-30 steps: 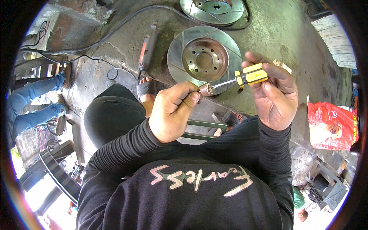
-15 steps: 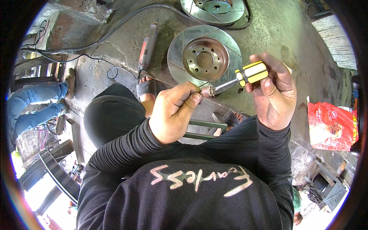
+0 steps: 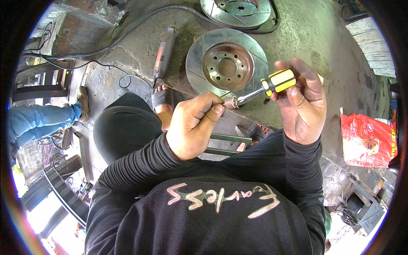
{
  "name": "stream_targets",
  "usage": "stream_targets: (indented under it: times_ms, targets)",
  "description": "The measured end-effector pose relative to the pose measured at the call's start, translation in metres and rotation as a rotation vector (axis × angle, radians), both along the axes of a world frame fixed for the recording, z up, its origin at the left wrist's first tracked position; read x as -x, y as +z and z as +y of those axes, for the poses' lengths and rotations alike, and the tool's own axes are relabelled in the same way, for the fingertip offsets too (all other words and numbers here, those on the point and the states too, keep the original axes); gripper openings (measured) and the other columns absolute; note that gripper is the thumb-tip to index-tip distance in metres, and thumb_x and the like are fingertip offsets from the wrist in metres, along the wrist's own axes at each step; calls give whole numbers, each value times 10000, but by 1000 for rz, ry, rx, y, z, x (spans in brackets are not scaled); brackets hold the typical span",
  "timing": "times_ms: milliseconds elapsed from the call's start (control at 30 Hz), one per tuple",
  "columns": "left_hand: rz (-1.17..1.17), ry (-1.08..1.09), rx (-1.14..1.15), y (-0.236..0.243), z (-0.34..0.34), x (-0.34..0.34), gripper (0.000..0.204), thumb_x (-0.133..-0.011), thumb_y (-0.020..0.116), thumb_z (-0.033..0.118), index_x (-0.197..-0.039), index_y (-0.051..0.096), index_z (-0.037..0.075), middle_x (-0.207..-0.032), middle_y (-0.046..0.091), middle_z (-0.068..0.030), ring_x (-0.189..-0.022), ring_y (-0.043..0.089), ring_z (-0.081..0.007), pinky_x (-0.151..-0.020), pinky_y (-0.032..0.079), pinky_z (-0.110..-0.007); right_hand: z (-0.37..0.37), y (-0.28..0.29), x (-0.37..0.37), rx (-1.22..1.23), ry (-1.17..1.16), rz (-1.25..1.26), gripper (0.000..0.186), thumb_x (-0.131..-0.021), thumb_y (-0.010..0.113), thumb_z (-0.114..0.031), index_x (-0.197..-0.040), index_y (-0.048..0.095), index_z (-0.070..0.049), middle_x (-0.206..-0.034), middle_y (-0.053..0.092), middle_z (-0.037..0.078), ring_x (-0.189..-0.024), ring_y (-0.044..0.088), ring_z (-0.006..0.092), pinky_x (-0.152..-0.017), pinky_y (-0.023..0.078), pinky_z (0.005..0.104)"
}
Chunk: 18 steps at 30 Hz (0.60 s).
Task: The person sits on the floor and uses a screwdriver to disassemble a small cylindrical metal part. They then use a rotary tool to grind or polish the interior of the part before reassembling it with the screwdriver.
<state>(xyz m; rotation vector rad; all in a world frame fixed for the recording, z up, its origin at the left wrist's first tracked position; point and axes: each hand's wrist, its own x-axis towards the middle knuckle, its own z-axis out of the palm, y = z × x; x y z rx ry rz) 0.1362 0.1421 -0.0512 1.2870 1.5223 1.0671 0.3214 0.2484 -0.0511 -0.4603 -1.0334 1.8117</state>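
My right hand [image 3: 304, 108] grips the yellow and black handle of a screwdriver [image 3: 272, 85], whose metal shaft points left. My left hand [image 3: 193, 125] is closed on a small pinkish metal part [image 3: 231, 102], pinched between thumb and forefinger at the screwdriver's tip. Both hands are held above my knees, just in front of a round steel brake disc [image 3: 227, 63] lying flat on the concrete.
A red and grey power tool [image 3: 163, 53] with a black cable lies left of the disc. A second brake disc [image 3: 238, 10] sits at the top. A red plastic bag [image 3: 367, 140] is at the right. Another person's leg in blue trousers [image 3: 38, 123] is at the left.
My right hand has shifted its fingers on the screwdriver handle, turning it slightly. The left hand stays closed on the small part at the tip.
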Motion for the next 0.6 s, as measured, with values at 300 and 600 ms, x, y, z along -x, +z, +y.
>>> stream_targets:
  times_ms: [300, 600]
  targets:
    - [3, 1, -7, 0, 1, -1, 58, -845, 515, 13, -856, 557, -27, -670, 552, -121, -596, 543, -195, -580, 429, -281, -4, -1, 10, -36, 5, 28, 280, -851, 531, -36, -1118, 492, 39, -1144, 537, 228, -1040, 553, 305, -892, 449, 390]
    - [-16, -10, -4, 3, 2, -3, 59, -839, 524, 23, -843, 553, -28, -660, 553, -132, -584, 547, -206, -567, 425, -285, 13, 0, -10, 96, -7, -45, 274, -752, 543, -21, -1024, 568, -55, -870, 548, 91, -747, 525, 183, -738, 463, 328]
